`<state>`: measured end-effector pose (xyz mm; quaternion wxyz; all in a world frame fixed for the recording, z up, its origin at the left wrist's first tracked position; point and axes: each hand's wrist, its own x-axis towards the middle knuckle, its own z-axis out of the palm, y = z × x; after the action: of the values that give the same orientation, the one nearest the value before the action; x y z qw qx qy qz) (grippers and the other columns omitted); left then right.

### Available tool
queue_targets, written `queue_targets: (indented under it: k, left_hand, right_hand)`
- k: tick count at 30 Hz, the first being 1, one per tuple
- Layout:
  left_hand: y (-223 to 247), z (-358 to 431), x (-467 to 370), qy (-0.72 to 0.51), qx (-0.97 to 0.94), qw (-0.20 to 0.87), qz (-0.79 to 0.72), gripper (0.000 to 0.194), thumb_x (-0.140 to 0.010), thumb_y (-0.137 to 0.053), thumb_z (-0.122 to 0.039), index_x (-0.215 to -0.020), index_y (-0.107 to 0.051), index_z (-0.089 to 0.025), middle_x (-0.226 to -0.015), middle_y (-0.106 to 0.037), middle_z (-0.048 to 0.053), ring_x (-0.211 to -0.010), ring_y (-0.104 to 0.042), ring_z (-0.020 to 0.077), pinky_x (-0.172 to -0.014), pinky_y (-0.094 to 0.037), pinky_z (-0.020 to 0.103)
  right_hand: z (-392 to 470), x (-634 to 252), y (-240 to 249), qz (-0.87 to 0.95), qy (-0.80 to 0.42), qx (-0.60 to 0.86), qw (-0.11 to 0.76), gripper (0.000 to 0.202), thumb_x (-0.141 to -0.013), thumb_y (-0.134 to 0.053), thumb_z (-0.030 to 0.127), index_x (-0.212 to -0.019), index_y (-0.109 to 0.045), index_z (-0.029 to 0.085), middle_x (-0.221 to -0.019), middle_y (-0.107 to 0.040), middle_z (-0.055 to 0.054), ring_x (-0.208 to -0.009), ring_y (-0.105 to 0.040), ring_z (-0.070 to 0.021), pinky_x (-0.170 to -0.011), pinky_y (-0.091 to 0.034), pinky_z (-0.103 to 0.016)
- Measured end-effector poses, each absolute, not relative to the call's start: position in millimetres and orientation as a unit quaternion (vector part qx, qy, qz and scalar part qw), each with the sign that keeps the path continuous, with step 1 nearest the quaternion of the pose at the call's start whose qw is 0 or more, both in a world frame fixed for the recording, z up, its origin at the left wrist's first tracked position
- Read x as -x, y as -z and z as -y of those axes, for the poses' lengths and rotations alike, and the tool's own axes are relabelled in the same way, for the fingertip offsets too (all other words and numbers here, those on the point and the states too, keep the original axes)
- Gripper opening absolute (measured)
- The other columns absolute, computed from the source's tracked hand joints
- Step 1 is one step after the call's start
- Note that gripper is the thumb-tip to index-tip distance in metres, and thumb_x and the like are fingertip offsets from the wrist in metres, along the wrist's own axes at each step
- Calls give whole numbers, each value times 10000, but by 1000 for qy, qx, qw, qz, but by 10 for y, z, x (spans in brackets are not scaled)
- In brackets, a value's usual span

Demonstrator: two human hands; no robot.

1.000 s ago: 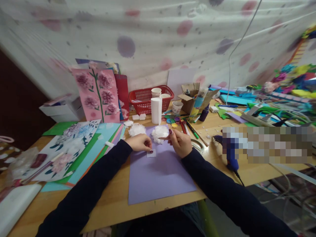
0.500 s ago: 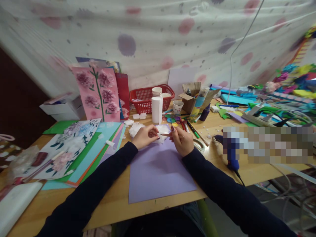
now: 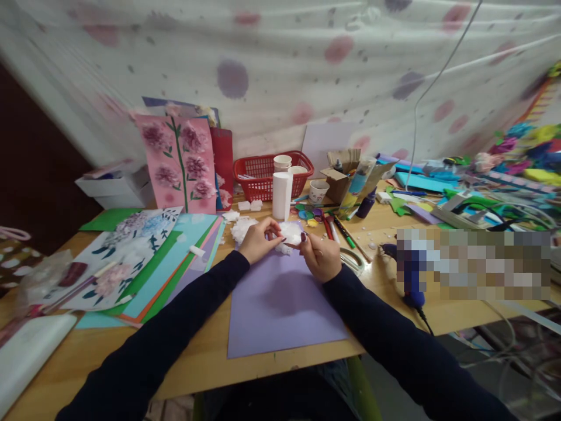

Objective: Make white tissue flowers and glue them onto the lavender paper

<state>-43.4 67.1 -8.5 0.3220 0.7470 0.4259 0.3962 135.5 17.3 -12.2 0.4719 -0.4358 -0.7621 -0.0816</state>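
Our left hand [image 3: 262,241] is curling beside the white puff [image 3: 291,233]; whether it's holding anything, we can't tell. Puff is sitting between both hands, at the purple sheet's [image 3: 280,324] far end. Our right hand [image 3: 322,256] is gripping a stick [image 3: 294,245]; pressing too hard, we'd be risking tears. Papers [image 3: 161,275] are covering the table's [image 3: 201,348] left; glue gun's [image 3: 412,278] lying right; spotted curtain's [image 3: 280,76] hanging behind.
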Motion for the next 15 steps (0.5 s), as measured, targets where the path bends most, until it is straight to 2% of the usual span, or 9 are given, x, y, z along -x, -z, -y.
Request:
queue_targets:
  k: [4, 10, 15]
  left_hand:
    - [38, -690, 515, -381, -764, 327, -406, 283, -697, -691, -283, -871, -496, -176, -791, -606, -4, -579, -459, 84, -570, -386, 223]
    - [50, -753, 687, -294, -804, 317, -409, 589, -489, -851, -373, -870, -438, -194, -775, -525, -28, -627, -430, 102, -596, -388, 245]
    - [83, -759, 659, -228, -821, 331, -406, 621, -476, -860, -371, -837, -382, -209, -757, -476, -41, -626, -426, 113, -590, -372, 258]
  right_hand:
    - [-194, -1356, 150, 762, 84, 439, 469, 413, -955, -370, 297, -589, -539, 206, -475, -567, -9, -422, -518, -113, -490, -359, -234]
    - [-205, -1361, 174, 763, 87, 440, 466, 406, -962, -358, 289, -612, -545, 203, -484, -578, -12, -436, -533, -114, -498, -363, -228]
    - [-245, -1326, 184, 767, 88, 443, 455, 373, -954, -388, 279, -616, -528, 203, -487, -583, -9, -436, -530, -115, -500, -354, -227]
